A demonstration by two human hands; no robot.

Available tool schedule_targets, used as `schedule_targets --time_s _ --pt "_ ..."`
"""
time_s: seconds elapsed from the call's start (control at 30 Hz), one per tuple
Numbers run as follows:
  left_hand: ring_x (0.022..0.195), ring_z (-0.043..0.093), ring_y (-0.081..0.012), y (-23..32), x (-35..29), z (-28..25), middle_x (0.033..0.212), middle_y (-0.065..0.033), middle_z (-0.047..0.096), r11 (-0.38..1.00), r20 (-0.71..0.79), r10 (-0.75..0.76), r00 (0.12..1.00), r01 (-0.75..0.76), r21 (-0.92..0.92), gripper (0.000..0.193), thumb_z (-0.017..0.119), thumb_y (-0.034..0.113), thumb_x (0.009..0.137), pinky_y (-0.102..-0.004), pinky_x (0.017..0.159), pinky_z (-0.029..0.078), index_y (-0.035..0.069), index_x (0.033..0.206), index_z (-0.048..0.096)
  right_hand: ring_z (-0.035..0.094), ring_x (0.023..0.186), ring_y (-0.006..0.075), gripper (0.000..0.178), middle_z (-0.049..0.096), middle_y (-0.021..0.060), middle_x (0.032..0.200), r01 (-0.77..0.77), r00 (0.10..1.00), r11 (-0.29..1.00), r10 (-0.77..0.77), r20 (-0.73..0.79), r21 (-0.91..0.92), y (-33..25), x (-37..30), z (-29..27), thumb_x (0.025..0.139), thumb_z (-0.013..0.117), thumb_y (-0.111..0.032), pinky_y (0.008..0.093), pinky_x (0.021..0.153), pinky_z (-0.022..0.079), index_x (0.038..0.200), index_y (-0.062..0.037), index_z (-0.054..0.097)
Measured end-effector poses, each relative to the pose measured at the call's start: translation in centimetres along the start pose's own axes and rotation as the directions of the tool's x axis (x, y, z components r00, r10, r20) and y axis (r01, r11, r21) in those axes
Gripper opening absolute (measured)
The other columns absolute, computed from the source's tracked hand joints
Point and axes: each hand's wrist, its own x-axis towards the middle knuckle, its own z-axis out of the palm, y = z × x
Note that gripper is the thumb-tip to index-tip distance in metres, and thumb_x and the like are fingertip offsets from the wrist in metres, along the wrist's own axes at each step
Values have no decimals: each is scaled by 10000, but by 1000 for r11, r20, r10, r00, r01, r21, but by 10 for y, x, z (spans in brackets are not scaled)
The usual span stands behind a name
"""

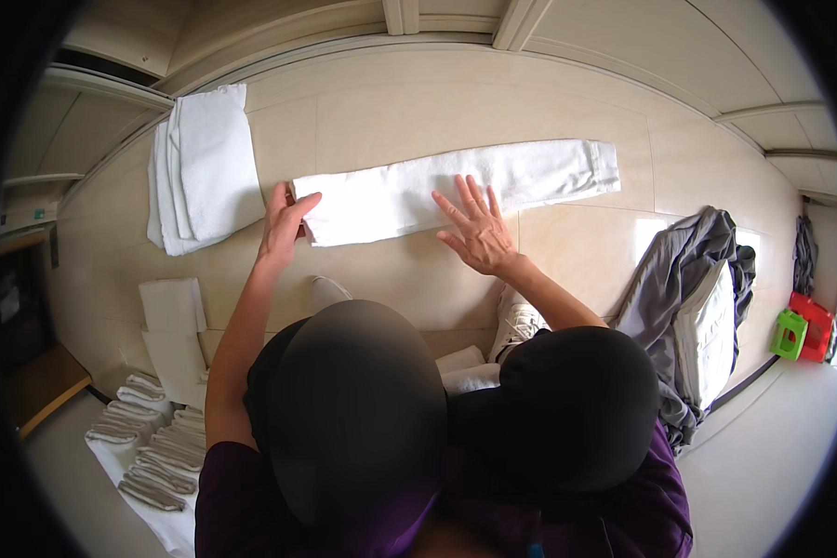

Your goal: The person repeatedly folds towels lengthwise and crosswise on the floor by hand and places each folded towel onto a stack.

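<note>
A long white towel point(400, 200), folded into a narrow strip, lies across the tiled floor in front of me. At its left end my left hand point(284, 223) is closed on the edge, thumb over the top and fingers partly hidden behind it. My right hand point(479, 228) rests flat near the middle of the strip with its fingers spread. The strip's right end point(604, 167) shows some creases and a hemmed band.
Several folded white towels point(209, 158) overlap at the far left. Nearer on the left are white folded cloths point(175, 325) and rows of rolled or folded towels point(158, 456). Grey fabric point(665, 270) with a white bundle point(707, 339) lies right. Green point(790, 335) and red stools point(814, 321) stand beyond.
</note>
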Motion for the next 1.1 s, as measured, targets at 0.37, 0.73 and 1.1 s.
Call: schedule_targets --time_s 0.37,0.73,1.1 --pt "980 625 -173 57 32 157 1049 -108 635 783 246 542 804 -589 200 550 791 241 897 -337 873 523 26 1276 456 642 1029 169 544 680 90 1122 -220 828 212 556 68 952 -4 24 -77 859 601 37 332 928 527 1397 15 523" --pt "1108 630 -292 -31 89 142 1249 -153 642 523 572 327 752 -648 553 605 735 176 910 -451 1055 401 101 1432 439 637 905 172 580 692 105 1001 -441 691 216 701 175 871 97 17 -26 804 595 -12 319 810 521 1379 36 536" --pt "1577 165 -292 -48 31 178 1687 -106 245 -7 725 472 502 -820 572 684 522 404 1031 -533 1274 109 122 1613 298 635 928 229 554 675 154 1025 -534 660 405 748 68 742 69 19 -35 811 587 -36 381 837 510 1359 24 531"
